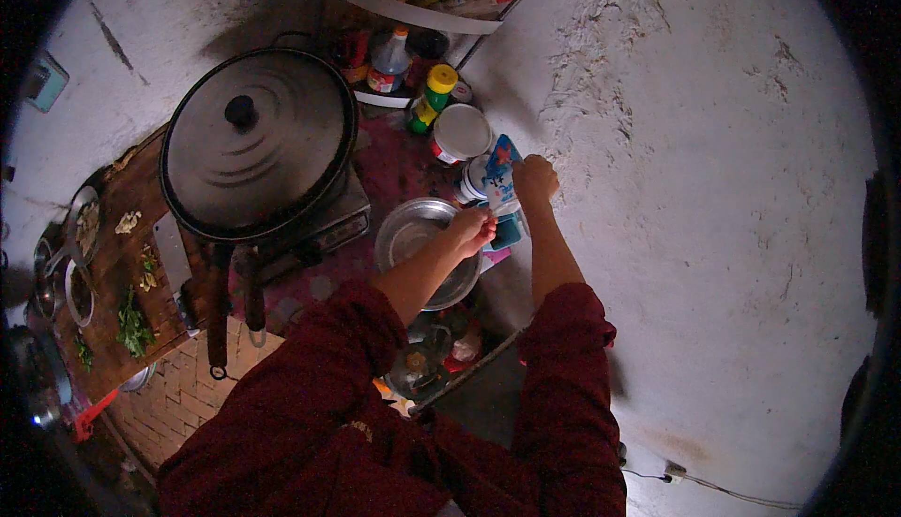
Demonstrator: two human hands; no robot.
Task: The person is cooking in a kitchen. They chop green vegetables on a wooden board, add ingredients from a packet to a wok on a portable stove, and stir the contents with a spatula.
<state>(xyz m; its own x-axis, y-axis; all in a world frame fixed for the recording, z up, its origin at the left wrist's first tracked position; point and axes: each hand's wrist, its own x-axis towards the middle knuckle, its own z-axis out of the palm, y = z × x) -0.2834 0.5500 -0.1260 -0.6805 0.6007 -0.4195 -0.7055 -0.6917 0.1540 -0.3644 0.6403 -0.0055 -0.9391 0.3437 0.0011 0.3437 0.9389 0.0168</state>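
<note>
My right hand [536,179] grips the upper end of a blue-and-white printed plastic packet [501,178], close to the wall. The packet tilts downward toward my left hand. My left hand [475,230], fingers curled, is at the packet's lower end, above the right side of a round metal basin [388,239]. Whether its fingers pinch the packet or something small cannot be made out. Behind the packet, partly covered, is a small white tub [471,178]. A teal container [508,233] sits below the packet, beside the basin.
A lidded wok [264,144] rests on a stove [338,218], handles [218,313] toward me. Leafy greens [134,323] and a cleaver [172,253] lie on a wooden board [162,337] at left. A lidded tub [462,131], green bottle [431,100] and corner shelf [415,14] stand behind.
</note>
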